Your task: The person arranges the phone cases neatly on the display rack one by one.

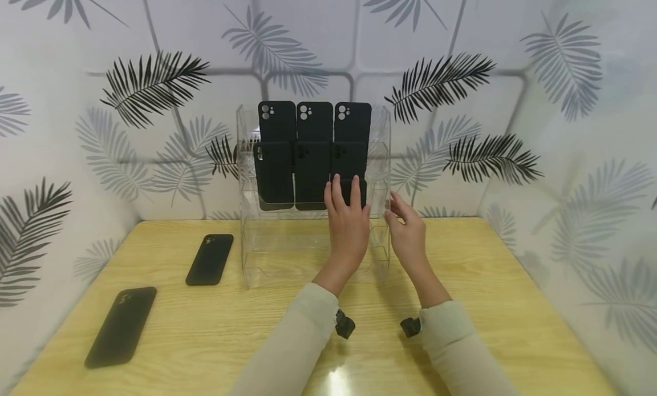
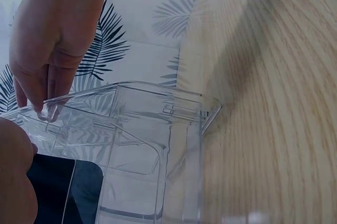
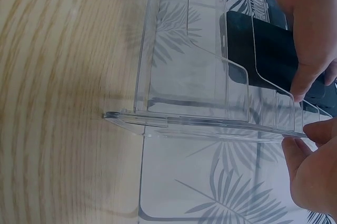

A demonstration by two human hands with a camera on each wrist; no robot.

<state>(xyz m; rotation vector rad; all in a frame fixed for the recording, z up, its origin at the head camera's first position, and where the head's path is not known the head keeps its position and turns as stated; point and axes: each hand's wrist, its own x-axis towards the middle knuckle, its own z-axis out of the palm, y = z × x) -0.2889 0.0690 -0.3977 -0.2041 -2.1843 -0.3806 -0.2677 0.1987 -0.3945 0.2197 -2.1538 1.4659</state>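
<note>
A clear acrylic display rack [image 1: 245,230] stands upright at the back of the table, bearing black phone cases in two visible rows. In the upper row, each phone case [image 1: 353,122] shows camera cutouts. My left hand [image 1: 349,227] rests its outstretched fingers on the lower right phone case [image 1: 349,159]; the hand covers that case's lower part. Another dark edge shows beside the fingertips, and I cannot tell whether it is a separate case. With thumb and finger, my right hand [image 1: 409,233] pinches the rack's right side panel [image 3: 210,124].
Left of the rack, one black phone case [image 1: 209,259] lies flat on the wooden table [image 1: 287,339]. A second case [image 1: 121,326] lies closer to the front left. Behind stands a wall [image 1: 308,36] with a leaf pattern.
</note>
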